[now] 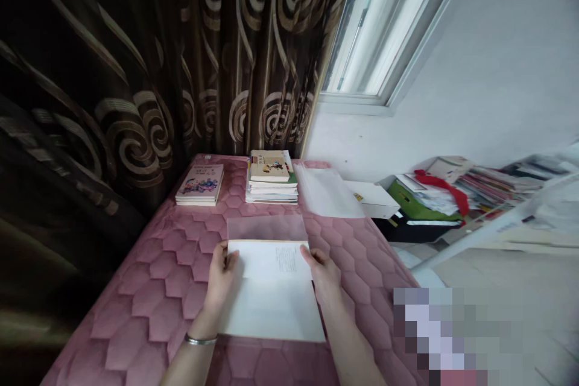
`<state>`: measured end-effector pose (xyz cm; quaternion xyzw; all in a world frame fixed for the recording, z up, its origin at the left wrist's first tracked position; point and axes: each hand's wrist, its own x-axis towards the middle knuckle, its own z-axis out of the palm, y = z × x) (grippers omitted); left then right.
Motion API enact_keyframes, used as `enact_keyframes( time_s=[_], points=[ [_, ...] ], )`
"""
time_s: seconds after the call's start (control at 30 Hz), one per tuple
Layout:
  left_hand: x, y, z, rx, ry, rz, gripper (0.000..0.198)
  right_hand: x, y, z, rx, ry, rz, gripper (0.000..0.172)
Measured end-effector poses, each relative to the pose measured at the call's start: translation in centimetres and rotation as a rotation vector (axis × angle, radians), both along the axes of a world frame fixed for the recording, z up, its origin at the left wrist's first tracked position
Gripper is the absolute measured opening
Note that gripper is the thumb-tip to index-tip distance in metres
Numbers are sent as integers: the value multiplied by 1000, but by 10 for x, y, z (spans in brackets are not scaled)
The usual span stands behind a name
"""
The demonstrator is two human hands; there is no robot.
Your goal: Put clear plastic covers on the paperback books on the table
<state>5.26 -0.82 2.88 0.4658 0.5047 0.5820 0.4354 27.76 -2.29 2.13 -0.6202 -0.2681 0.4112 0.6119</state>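
Observation:
A white book (271, 307) lies before me on the pink quilted surface, with a few lines of small print on its upper right part. My left hand (222, 271) grips its upper left edge, thumb on top. At the upper right edge my right hand (322, 271) pinches it, the thumb beside the print. Past the far edge of the book extends a clear plastic sheet (266, 227); how it joins the book is hidden. The fingers under the book cannot be seen.
At the back are a low stack of books (199, 184), a taller book stack (271, 176) and some clear plastic sheets (330, 192). A white box (373, 198) stands by the right edge, with piled papers (427, 196) beyond. A dark patterned curtain (217, 60) hangs behind.

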Motion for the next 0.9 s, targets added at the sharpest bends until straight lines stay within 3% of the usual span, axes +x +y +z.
enact_keyframes(
  time_s=[0.17,0.33,0.7,0.9],
  points=[
    [0,0,-4,23,-15,15,27,-2,2,-5,29,40,-82,39],
    [-1,1,-6,14,-53,6,29,2,0,-10,68,44,-71,31],
    [-2,3,-7,48,-15,19,28,3,3,-9,88,-85,-96,35],
    [-3,4,-12,34,-9,5,28,2,2,-9,71,89,-100,35]
  ],
)
